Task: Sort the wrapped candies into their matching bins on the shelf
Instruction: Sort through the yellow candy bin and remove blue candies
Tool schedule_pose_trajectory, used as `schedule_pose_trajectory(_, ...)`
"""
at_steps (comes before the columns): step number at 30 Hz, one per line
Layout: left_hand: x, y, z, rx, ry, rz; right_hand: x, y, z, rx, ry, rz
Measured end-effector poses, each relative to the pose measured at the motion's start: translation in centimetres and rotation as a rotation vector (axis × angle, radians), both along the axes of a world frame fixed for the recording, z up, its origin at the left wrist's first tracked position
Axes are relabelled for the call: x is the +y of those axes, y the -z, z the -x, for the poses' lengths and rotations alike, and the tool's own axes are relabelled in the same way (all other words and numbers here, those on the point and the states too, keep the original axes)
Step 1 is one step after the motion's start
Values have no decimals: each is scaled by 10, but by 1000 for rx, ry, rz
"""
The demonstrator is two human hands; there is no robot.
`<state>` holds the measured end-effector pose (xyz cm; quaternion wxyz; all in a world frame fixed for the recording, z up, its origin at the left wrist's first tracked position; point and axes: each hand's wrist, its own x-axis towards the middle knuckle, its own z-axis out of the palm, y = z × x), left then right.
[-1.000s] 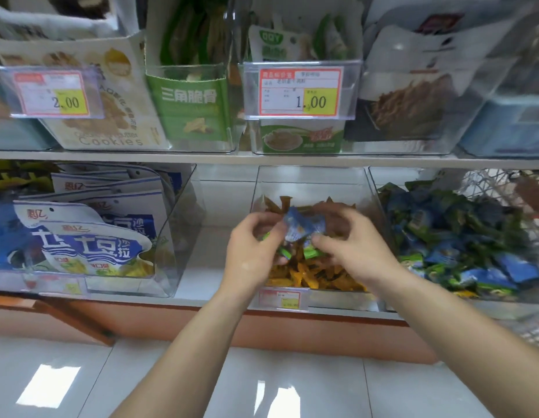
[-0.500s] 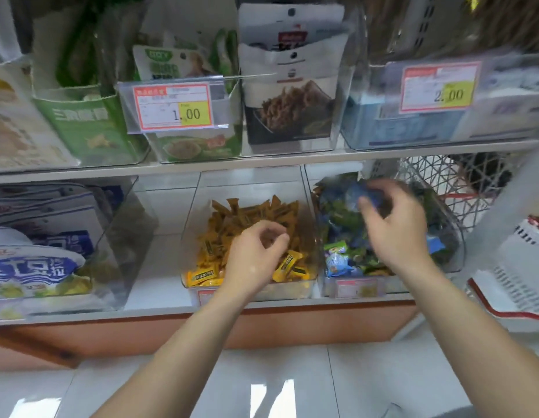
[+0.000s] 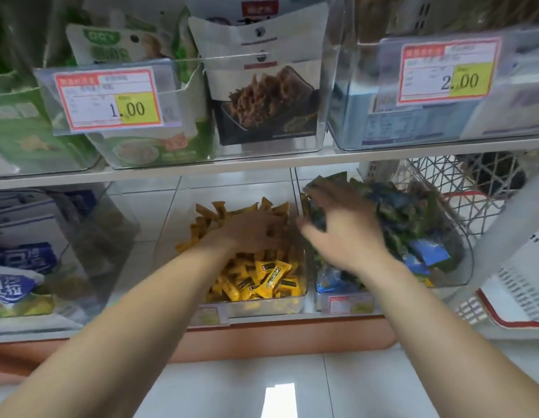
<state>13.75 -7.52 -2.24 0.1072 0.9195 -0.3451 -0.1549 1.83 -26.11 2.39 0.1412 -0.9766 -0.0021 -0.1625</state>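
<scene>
A clear bin in the middle of the lower shelf holds yellow wrapped candies. Right beside it, another clear bin is heaped with blue and green wrapped candies. My left hand reaches palm down into the yellow candies; it is blurred and its fingertips are hidden among the wrappers. My right hand is over the left part of the blue and green heap, with its fingers spread and touching the wrappers. I see no candy held in it.
The upper shelf carries clear bins of snack packets with price tags 1.00 and 2.00. A bin of blue and white bags stands at the lower left. A white wire basket is at the right.
My right hand carried a blue candy from the yellow bin to the blue and green bin and no longer shows it. My left hand has moved deeper into the yellow candies.
</scene>
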Motion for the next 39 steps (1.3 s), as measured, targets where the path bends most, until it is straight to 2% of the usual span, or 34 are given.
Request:
schedule_pose_trajectory(3, 26, 0, -10, 23, -44, 13, 9, 23, -2, 196, -54, 59)
schedule_pose_trajectory(8, 63, -11, -22, 29, -113, 41, 5, 31, -4, 188, -33, 22)
schedule_pose_trajectory(14, 46, -39, -29, -134, -161, -395, 7, 35, -2, 177, -20, -10)
schedule_pose_trajectory(16, 22, -34, -31, -259, -137, -329, 8, 36, -2, 166, -15, -9)
schedule_pose_trajectory(18, -1, -18, -34, -302, -123, -105, 8, 37, -2, 164, -15, -7)
schedule_pose_trajectory(19, -10, -9, -37, -267, -132, -21, 8, 38, -2, 164, -15, -11)
schedule_pose_trajectory(21, -17, 8, -48, -133, -152, 5, 8, 38, -1, 161, -15, -20)
schedule_pose_trajectory(24, -14, 26, -67, 7, -228, -97, 8, 38, -1, 147, -21, -26)
schedule_pose_trajectory(28, 0, 30, -81, 84, -229, -240, 9, 39, 0, 122, -21, -45)
schedule_pose_trajectory(34, 9, 30, -78, 190, -175, -113, 9, 39, 1, 127, -19, -57)
schedule_pose_trajectory(39, 3, 23, -75, 288, -251, -26, 10, 38, 1, 132, -13, -57)
